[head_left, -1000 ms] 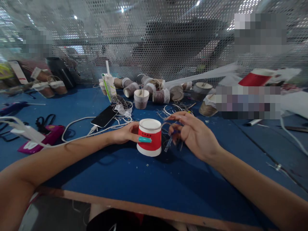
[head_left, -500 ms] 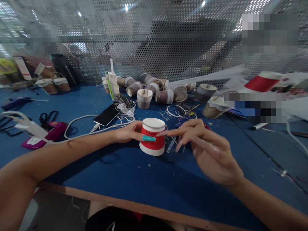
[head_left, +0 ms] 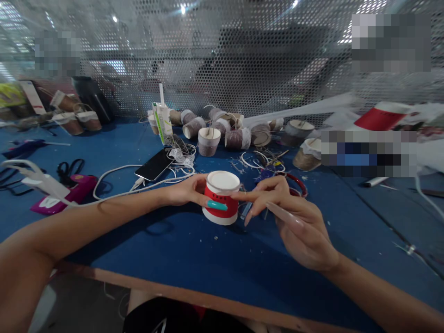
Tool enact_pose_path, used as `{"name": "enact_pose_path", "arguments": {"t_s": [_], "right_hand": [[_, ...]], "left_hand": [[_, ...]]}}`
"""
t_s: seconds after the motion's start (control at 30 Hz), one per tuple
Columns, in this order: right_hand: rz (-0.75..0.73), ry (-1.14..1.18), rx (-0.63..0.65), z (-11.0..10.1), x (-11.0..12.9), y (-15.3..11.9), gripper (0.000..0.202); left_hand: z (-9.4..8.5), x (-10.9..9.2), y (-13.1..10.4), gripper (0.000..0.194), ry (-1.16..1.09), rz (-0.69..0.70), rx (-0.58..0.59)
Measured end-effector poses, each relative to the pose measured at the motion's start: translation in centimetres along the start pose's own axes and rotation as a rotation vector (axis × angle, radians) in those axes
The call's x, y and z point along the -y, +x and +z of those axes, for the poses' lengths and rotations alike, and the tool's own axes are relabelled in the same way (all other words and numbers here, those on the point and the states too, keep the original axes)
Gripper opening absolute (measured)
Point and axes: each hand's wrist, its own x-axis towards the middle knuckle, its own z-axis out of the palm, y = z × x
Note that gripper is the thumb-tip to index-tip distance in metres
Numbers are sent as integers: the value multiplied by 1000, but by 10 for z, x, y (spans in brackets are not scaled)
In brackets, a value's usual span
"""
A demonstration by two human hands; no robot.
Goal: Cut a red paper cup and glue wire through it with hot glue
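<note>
A red and white paper cup (head_left: 222,210) is upside down on the blue table, tipped slightly, with a row of dark marks on its red band. My left hand (head_left: 190,191) grips it from the left, its thumb with a long teal nail lying across the front. The left fingers behind the cup are mostly hidden. To the right, my right hand (head_left: 294,217) has its index finger stretched to the cup's right side, seemingly touching it near the marks. Its other fingers are apart, showing long pale nails, and I see nothing held in them.
Behind the cup lie a phone (head_left: 154,164) on a white cable and a tangle of cord (head_left: 182,155). Several twine-wrapped cups (head_left: 209,142) stand or lie farther back. A purple glue gun (head_left: 64,194) is at left, a drink carton (head_left: 163,122) behind the phone.
The cup has tilted a little and shifted slightly right in my left hand. My right hand has moved a little left, its index finger still at the cup's side.
</note>
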Motion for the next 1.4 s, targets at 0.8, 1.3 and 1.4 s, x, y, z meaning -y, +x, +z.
{"name": "enact_pose_path", "arguments": {"t_s": [0.8,1.3,1.4], "right_hand": [[56,188,-43,8,3,0,37],[96,301,-113,3,3,7,41],[105,318,-126,2,0,10,42]], "left_hand": [[0,1,1,62,-7,18,22],[-1,-1,0,66,40,3,47],[-3,0,0,68,44,9,81]]}}
